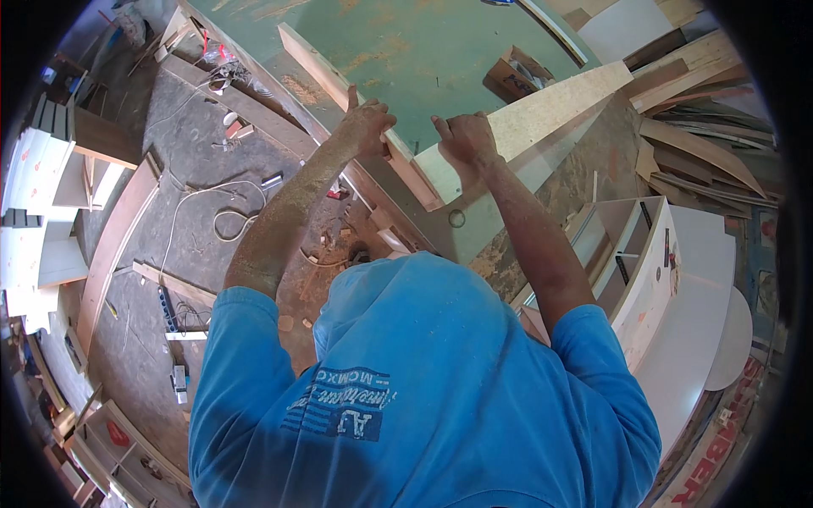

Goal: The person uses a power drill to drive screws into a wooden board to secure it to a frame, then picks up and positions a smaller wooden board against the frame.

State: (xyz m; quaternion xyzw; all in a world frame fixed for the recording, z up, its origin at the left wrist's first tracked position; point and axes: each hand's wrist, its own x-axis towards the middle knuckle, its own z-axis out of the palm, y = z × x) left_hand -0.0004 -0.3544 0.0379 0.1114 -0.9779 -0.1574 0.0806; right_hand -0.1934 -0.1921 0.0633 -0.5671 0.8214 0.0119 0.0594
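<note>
My left hand (366,129) is wrapped over a long, narrow wooden strip (312,61) that stands on edge and slants across a green tabletop. Around the end of a pale, wide board (555,108) my right hand (466,142) is closed, its thumb sticking up. The board's near end meets the strip's side close to the strip's near end, forming a corner between my hands. Whether the two pieces are fastened cannot be seen. The undersides of both hands are hidden.
Sawdust lies on the green tabletop (398,42). Behind the board sits a small open cardboard box (517,72). Offcut boards (694,140) are piled at the right, near a white cabinet frame (648,275). A looped cable (230,227) and a power strip (167,309) lie on the floor, left.
</note>
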